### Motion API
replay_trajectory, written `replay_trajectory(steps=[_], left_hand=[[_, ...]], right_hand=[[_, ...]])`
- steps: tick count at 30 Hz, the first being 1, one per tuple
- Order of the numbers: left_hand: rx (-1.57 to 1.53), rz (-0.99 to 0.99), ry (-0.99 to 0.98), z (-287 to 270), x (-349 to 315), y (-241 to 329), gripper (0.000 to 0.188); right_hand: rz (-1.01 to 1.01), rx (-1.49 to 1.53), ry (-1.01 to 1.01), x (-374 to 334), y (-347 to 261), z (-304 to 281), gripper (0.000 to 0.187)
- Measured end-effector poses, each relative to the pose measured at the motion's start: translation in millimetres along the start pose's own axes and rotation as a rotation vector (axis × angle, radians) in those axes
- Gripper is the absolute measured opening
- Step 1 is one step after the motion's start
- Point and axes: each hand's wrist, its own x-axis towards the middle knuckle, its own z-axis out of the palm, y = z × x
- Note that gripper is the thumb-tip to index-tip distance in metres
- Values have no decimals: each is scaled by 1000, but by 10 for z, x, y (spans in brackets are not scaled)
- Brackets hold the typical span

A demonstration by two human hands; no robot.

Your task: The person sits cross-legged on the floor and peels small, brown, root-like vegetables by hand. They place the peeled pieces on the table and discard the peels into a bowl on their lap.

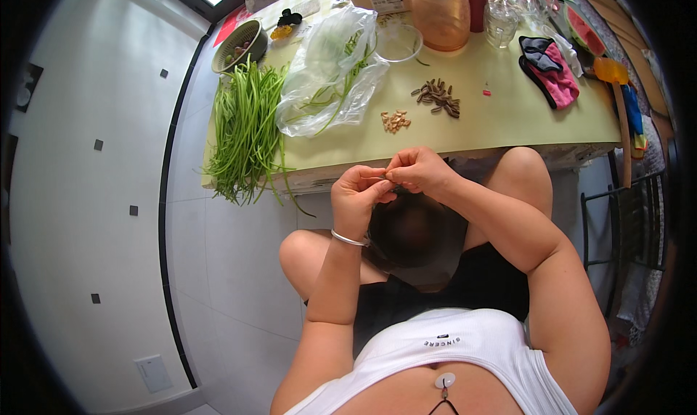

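Observation:
My left hand (359, 195) and my right hand (420, 171) meet just off the table's front edge, fingertips pinched together. What they pinch is tiny and mostly hidden by the fingers; I cannot make it out. Below them, between my knees, sits a dark round bin (414, 233). On the table beyond my hands lies a small pile of pale shelled kernels (396, 121). To its right is a larger pile of dark, long seeds in their shells (438, 98).
A yellow-green table (501, 134) spans the front. On it are long green vegetable stalks (250, 128), a clear plastic bag (330, 70), a basket (243, 46), a clear bowl (401, 43), an amber jug (438, 12), pink-black gloves (552, 72) and a yellow-headed mallet (611, 71).

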Motion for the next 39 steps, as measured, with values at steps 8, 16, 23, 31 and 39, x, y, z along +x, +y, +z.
replay_trajectory(steps=[8, 16, 23, 31, 39], left_hand=[[-199, -192, -45, -104, 62, -21, 14], [79, -31, -28, -4, 9, 35, 7], [500, -149, -226, -71, -127, 216, 6], [523, -44, -226, -67, -102, 224, 3], [796, 392, 101, 181, 713, 91, 5]], right_hand=[[-100, -86, 47, -46, 4, 47, 9], [-89, -165, 38, -47, -6, 28, 9], [14, -638, -142, -131, -116, -34, 11], [71, -793, -267, -125, -90, -33, 13], [25, -977, -230, -71, -128, 22, 16]])
